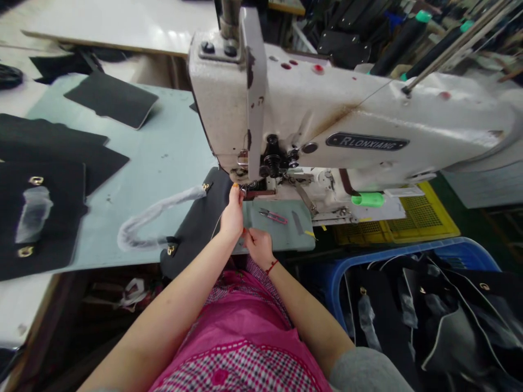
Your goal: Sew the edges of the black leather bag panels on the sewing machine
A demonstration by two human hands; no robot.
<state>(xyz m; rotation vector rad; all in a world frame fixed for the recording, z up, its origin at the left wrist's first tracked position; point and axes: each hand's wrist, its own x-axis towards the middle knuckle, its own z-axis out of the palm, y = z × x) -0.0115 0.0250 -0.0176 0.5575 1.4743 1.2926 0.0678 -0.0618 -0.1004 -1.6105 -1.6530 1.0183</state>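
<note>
A black bag panel [196,222] lies at the sewing machine, its handle [151,209] wrapped in clear plastic and fixed with gold-coloured metal fittings. My left hand [232,215] is closed on the panel's right edge, thumb close below the machine's head. A thin pale line runs along the panel beside this hand. Just to the right and nearer my body, my right hand [259,246] is closed in a pinch; what its fingertips hold is too small to make out. Pink-handled thread snips [273,216] rest on the machine bed beyond it.
The white sewing machine [318,114] spans the right and centre. Several black panels [110,98] lie on the pale green table [163,155] at left. A blue basket [341,272] of black bag pieces stands at lower right, near a yellow crate [433,212].
</note>
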